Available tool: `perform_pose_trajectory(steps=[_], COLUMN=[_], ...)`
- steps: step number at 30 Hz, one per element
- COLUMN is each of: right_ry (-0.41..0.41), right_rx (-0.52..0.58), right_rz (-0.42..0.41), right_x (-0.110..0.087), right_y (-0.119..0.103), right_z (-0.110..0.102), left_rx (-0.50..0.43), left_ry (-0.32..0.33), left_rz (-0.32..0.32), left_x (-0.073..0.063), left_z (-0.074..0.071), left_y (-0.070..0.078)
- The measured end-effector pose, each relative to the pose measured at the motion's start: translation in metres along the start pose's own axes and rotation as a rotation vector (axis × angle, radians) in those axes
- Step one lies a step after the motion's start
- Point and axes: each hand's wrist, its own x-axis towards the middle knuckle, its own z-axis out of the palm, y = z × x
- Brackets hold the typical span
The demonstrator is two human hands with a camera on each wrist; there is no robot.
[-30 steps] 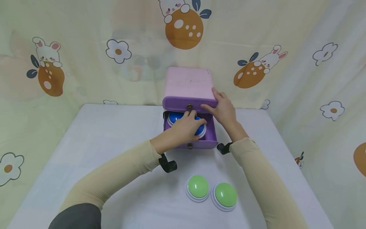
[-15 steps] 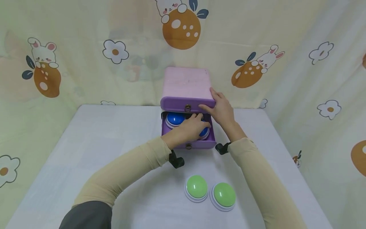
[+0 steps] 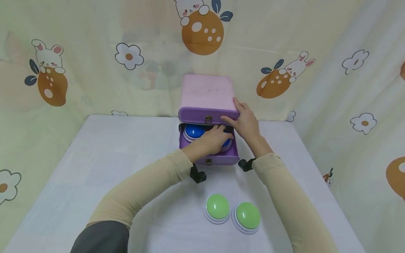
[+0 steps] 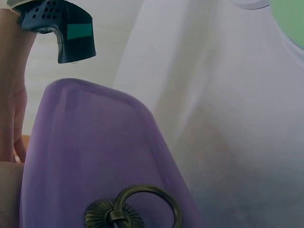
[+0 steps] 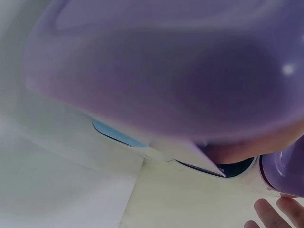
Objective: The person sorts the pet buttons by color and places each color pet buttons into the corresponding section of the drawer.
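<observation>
A small pink and purple drawer box [image 3: 207, 91] stands at the table's back edge, its lower drawer [image 3: 221, 160] pulled out. My left hand [image 3: 207, 142] reaches into that drawer, fingers curled over a blue dome push button [image 3: 226, 143] with a white base on the right side. Part of this button is hidden by the hand. Beside it on the left lies another blue push button [image 3: 194, 130]. My right hand [image 3: 247, 123] grips the box's right front corner, thumb on the upper drawer front [image 3: 193, 115]. The left wrist view shows the lower drawer's ring pull [image 4: 147, 190].
Two green push buttons [image 3: 217, 206] with white bases sit side by side on the white table [image 3: 126, 151], in front of the box. A patterned curtain [image 3: 152, 91] hangs close behind the box. Black wrist cameras [image 3: 197, 174] hang below both wrists.
My left hand has shifted right inside the drawer, and the button under it has moved slightly right too. More of the left blue button shows. My right hand stays on the box.
</observation>
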Motion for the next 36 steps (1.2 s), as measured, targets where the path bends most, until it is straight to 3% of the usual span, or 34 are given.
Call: perform_pose_trajectory(steps=[11,18,23,26,30,36], right_ry=[0.009,0.008,0.009,0.007,0.005,-0.005], right_rx=[0.004,-0.005,-0.008,-0.001,0.006,0.003], right_rz=[0.001,0.000,-0.002,0.002,0.020,0.035], right_x=[0.001,0.001,0.002,0.002,0.001,0.002], right_y=[0.000,0.002,0.000,0.000,0.000,0.001], right_z=[0.001,0.001,0.002,0.003,0.003,0.004], left_rx=[0.170,0.159,0.147,0.123,0.052,-0.012], left_ry=[0.078,0.134,0.179,0.253,0.407,0.611], left_rz=[0.000,0.028,0.054,0.093,0.151,0.156], left_x=[-0.003,-0.011,-0.026,-0.041,-0.066,-0.102], left_z=[0.007,0.001,-0.007,-0.009,-0.005,0.013], left_y=[0.000,0.000,-0.001,-0.003,-0.009,-0.027])
